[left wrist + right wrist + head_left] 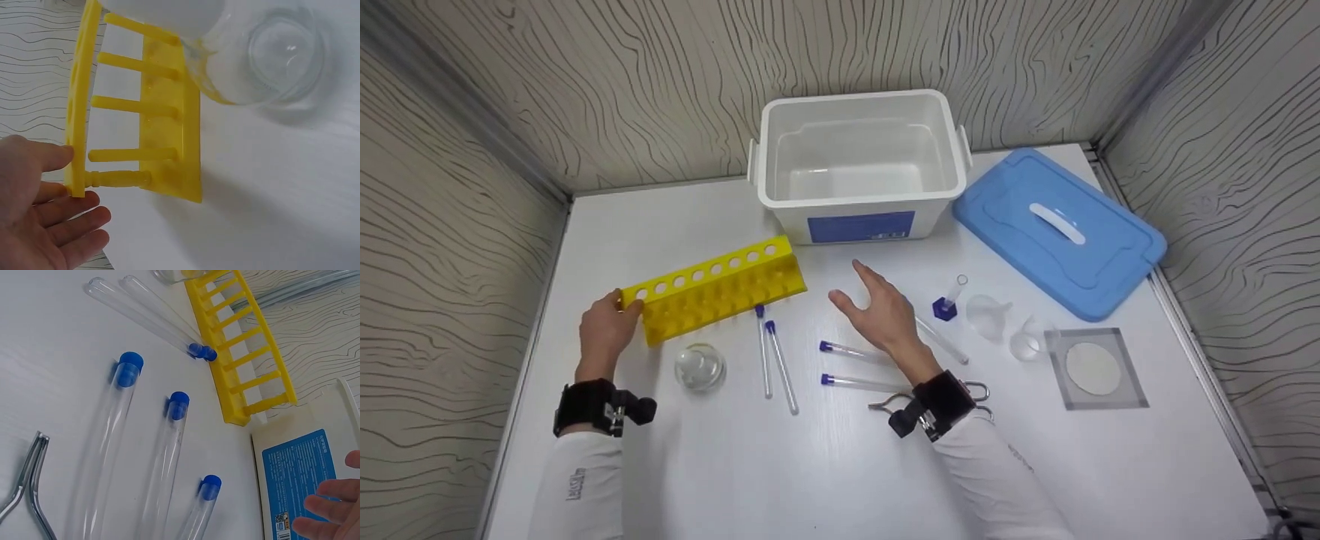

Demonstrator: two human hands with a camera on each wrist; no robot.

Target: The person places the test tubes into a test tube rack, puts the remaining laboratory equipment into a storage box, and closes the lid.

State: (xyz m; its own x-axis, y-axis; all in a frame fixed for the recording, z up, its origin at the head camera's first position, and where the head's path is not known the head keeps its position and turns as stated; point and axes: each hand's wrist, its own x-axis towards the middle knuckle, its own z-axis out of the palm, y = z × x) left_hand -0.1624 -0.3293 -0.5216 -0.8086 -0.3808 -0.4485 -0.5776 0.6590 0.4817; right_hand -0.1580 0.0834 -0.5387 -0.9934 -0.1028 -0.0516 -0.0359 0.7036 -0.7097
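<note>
- Yellow plastic rack [724, 296] with a row of round holes sits at an angle on the white table [720, 487], just left of and in front of the open white tub [859, 203].
- Left hand [610, 326] pinches the rack's left end at its top plate, thumb on one side, fingers on the other.
- Right hand [885, 311] is well apart from the left, its fingers spread and holding nothing, above blue-capped tubes [851, 351].
- Two more capped tubes [782, 367] lie near the rack's front edge, beside a glass vessel [700, 367].
- Metal tongs [39, 489] lie partly hidden beneath the right wrist.
- Blue lid [1110, 255] lies right of the tub; nearer stand a small cylinder [945, 308] on a hexagonal base and a clear funnel [987, 315].
- Grey square mat [1099, 367] with a pale disc lies farther right.
</note>
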